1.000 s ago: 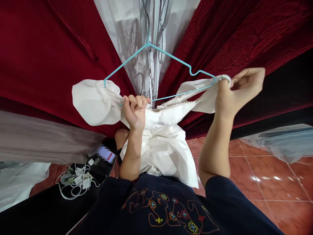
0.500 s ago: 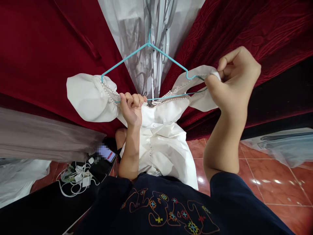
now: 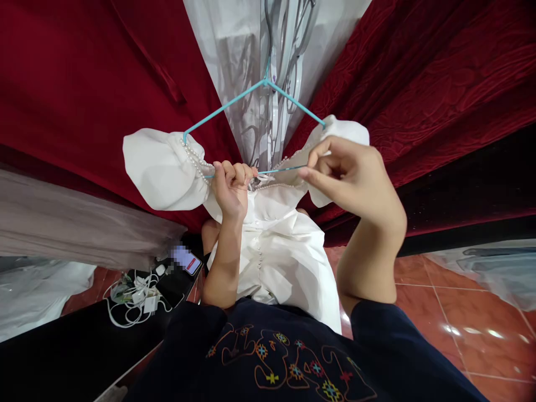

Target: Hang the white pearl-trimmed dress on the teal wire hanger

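Note:
A white dress (image 3: 293, 251) with puffed sleeves, pearl trim and a row of small buttons hangs in front of me on a light-blue hanger (image 3: 225, 106). My left hand (image 3: 231, 190) has its fingers curled round the hanger's lower bar, close to the left sleeve (image 3: 161, 167). My right hand (image 3: 352, 176) pinches that same bar farther right between thumb and forefinger. Behind the right hand, the right sleeve (image 3: 345, 131) covers the tip of the hanger's right arm. Part of the neckline is hidden by my hands.
White hangers (image 3: 285, 72) hang at the back between red curtains (image 3: 138, 67). A black bench (image 3: 62, 346) at lower left carries a phone (image 3: 186, 259) and tangled white cables (image 3: 140, 296). Pale sheer fabric (image 3: 494, 265) lies over the tiled floor (image 3: 439, 301) on the right.
My right hand has moved left and down, from the right sleeve to the hanger's lower bar. The right sleeve now sits over the hanger's arm tip. My left hand keeps its grip.

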{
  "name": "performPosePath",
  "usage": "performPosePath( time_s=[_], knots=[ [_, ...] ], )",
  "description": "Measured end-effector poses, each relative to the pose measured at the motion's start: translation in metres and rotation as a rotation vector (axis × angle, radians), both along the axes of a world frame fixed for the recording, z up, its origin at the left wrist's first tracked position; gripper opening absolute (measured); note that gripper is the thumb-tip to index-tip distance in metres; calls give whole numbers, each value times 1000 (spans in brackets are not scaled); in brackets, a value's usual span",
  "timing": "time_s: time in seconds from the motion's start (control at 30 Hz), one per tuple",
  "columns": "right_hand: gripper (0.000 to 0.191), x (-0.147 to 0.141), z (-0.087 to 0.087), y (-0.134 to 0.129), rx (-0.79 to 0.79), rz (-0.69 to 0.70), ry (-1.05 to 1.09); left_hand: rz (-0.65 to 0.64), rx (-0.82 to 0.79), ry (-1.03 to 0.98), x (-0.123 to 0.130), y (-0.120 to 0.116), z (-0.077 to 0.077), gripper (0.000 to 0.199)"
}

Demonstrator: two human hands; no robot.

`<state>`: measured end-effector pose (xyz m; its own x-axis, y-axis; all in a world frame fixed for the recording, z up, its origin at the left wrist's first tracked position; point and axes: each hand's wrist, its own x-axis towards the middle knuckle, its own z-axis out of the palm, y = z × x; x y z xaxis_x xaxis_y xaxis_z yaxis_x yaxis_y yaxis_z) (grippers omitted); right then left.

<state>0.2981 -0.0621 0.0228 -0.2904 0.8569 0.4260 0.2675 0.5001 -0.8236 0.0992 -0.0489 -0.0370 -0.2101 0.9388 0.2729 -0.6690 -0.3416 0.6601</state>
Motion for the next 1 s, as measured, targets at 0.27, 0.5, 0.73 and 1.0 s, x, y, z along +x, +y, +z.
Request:
performPosePath(
  time_s=[0.27, 0.5, 0.73, 1.0],
  knots=[
    [16, -40, -32, 3, 305, -65, -20, -6, -56, 12, 8, 2, -2, 53],
    [12, -54, -56, 18, 315, -248, -54, -89, -123, 333, -11, -21, -16, 34],
    [12, -52, -57, 15, 318, -242, -47, 383, 117, 835, -35, -63, 25, 15],
    [11, -50, -53, 13, 310, -253, -69, 773, 142, 1387, -81, -13, 56, 72]
  ],
)
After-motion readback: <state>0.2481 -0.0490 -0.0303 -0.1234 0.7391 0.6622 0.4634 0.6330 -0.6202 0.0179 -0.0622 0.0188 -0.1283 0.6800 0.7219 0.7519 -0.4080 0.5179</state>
